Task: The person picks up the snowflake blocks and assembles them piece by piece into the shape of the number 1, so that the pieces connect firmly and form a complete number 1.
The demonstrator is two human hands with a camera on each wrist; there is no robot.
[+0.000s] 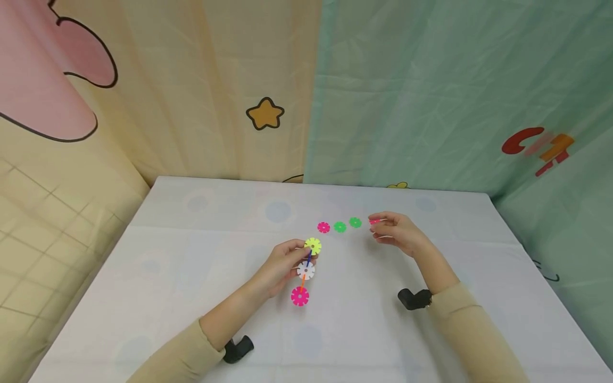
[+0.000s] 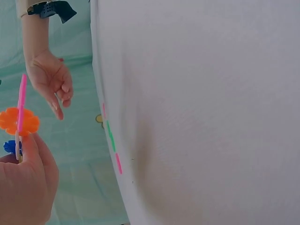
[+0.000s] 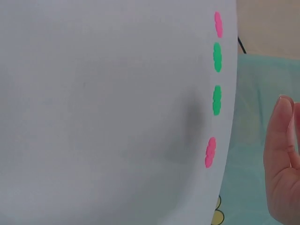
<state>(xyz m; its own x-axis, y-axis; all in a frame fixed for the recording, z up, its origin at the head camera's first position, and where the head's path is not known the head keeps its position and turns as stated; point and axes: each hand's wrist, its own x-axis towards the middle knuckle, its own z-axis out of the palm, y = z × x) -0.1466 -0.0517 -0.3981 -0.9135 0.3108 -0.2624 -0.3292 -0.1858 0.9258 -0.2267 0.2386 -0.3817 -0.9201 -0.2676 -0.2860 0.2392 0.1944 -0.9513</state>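
My left hand point(image 1: 282, 266) pinches a chain of notched plastic discs near its top. The chain has a yellow disc point(image 1: 313, 246), a blue disc point(image 1: 309, 259) seen edge-on, a white disc point(image 1: 306, 270), an orange disc point(image 2: 21, 121) and a pink disc point(image 1: 299, 296) at the bottom. My right hand point(image 1: 399, 233) hovers over the far right of the table, fingers fairly straight with nothing seen between them. In the right wrist view, a loose pink disc point(image 3: 210, 152) lies on the table apart from that hand; in the head view the fingers partly cover it.
To the left of that pink disc lie two green discs point(image 1: 355, 222) and another pink disc point(image 1: 323, 227), in a row on the white table point(image 1: 191, 276). Printed curtains point(image 1: 407, 96) stand behind and beside the table. Black camera mounts point(image 1: 414, 299) sit on both wrists.
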